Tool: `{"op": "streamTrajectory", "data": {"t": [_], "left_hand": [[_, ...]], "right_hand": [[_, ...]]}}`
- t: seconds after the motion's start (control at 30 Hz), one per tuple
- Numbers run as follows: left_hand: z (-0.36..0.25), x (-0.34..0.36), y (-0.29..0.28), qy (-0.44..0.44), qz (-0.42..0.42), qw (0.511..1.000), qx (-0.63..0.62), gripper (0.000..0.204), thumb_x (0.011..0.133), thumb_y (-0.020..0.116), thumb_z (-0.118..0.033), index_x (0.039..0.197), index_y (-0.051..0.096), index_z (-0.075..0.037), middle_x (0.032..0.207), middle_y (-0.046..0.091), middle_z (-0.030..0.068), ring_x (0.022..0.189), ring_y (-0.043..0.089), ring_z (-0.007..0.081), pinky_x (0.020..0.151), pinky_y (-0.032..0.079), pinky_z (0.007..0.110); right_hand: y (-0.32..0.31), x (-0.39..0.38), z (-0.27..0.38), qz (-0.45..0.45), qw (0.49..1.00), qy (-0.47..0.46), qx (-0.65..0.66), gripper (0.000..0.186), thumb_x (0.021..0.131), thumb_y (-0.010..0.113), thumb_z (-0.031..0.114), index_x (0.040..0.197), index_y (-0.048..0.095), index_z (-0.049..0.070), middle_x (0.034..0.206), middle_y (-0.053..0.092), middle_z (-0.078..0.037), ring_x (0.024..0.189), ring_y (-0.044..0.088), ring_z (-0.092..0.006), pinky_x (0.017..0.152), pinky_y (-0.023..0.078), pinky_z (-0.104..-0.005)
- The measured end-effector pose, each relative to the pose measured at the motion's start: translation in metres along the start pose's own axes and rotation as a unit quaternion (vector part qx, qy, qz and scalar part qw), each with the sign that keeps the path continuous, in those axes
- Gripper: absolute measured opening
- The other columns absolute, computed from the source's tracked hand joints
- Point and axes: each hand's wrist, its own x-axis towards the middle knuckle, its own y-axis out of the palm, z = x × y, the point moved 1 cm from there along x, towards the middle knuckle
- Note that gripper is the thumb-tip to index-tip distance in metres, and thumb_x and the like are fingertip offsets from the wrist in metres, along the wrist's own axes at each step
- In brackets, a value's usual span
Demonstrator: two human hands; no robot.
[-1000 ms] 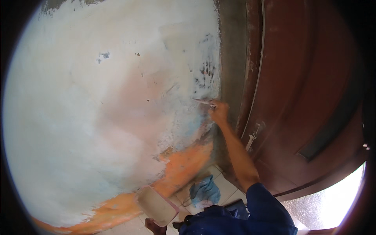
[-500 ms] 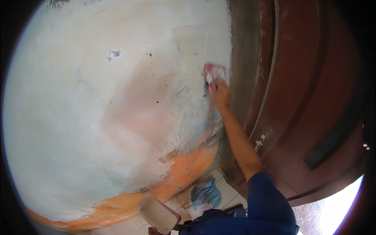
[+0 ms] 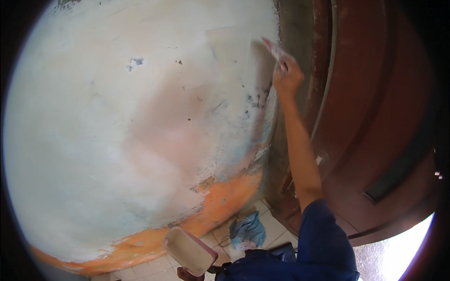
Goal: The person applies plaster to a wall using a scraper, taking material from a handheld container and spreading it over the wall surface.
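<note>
My right hand (image 3: 288, 77) is closed round the handle of a red putty knife (image 3: 270, 46) smeared with white filler. Its blade, seen nearly edge-on, is close to the upper right part of the patchy white wall (image 3: 108, 117); whether it touches is unclear. Low in the view, my left hand (image 3: 188, 275) grips a shallow rectangular tray (image 3: 206, 249) by its near end. The tray is pinkish outside and coated pale inside. Most of the left-hand fingers are hidden beneath it.
Bare orange paint (image 3: 229, 194) shows along the wall's bottom. A dark red door (image 3: 361, 93) with its frame stands at the right, beside a grey strip of wall edge (image 3: 294, 61). On the tiled floor (image 3: 272, 229) lies a crumpled blue cloth or bag (image 3: 247, 231).
My right hand has moved up and slightly right along the wall edge, and the putty knife has turned from showing its flat face to nearly edge-on. The tray has barely moved.
</note>
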Motion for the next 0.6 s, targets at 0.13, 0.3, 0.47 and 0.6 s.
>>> {"op": "streamTrajectory", "data": {"t": [0.13, 0.3, 0.47, 0.6], "left_hand": [[0.004, -0.002, -0.018, -0.013, -0.036, 0.999, 0.0, 0.059, 0.068, 0.047, -0.023, 0.124, 0.045, -0.004, 0.127, 0.047, 0.0157, 0.117, 0.044, 0.0331, 0.097, 0.038, 0.053], [-0.001, -0.021, -0.005, -0.032, 0.01, 0.999, -0.025, 0.054, 0.068, 0.048, -0.026, 0.118, 0.051, -0.005, 0.125, 0.05, 0.0152, 0.118, 0.044, 0.0339, 0.098, 0.037, 0.053], [-0.011, -0.003, -0.006, -0.034, 0.003, 0.999, 0.011, 0.052, 0.069, 0.048, -0.027, 0.116, 0.053, -0.005, 0.126, 0.049, 0.0153, 0.119, 0.043, 0.0334, 0.098, 0.036, 0.053], [-0.018, -0.025, 0.042, 0.026, 0.024, 0.999, 0.018, 0.049, 0.069, 0.048, -0.026, 0.114, 0.055, -0.005, 0.126, 0.049, 0.0155, 0.119, 0.043, 0.0334, 0.098, 0.036, 0.053]], "right_hand": [[0.031, 0.017, -0.004, 0.042, 0.996, -0.081, -0.024, 0.027, 0.062, 0.065, 0.006, 0.089, 0.062, 0.005, 0.087, 0.061, -0.013, 0.076, 0.059, -0.033, 0.067, 0.047, -0.0382], [0.009, -0.138, -0.008, 0.123, 0.99, -0.042, -0.062, 0.023, 0.062, 0.07, 0.019, 0.08, 0.062, 0.007, 0.082, 0.059, -0.014, 0.07, 0.058, -0.031, 0.059, 0.046, -0.0415], [-0.048, -0.249, -0.003, 0.17, 0.985, 0.004, 0.005, 0.019, 0.06, 0.067, 0.005, 0.079, 0.063, 0.007, 0.085, 0.063, -0.014, 0.074, 0.062, -0.0306, 0.065, 0.05, -0.0374], [-0.056, -0.195, -0.01, 0.099, 0.989, 0.108, 0.003, 0.021, 0.063, 0.062, 0.003, 0.084, 0.061, 0.004, 0.083, 0.062, -0.014, 0.075, 0.062, -0.0302, 0.069, 0.05, -0.0379]]}}
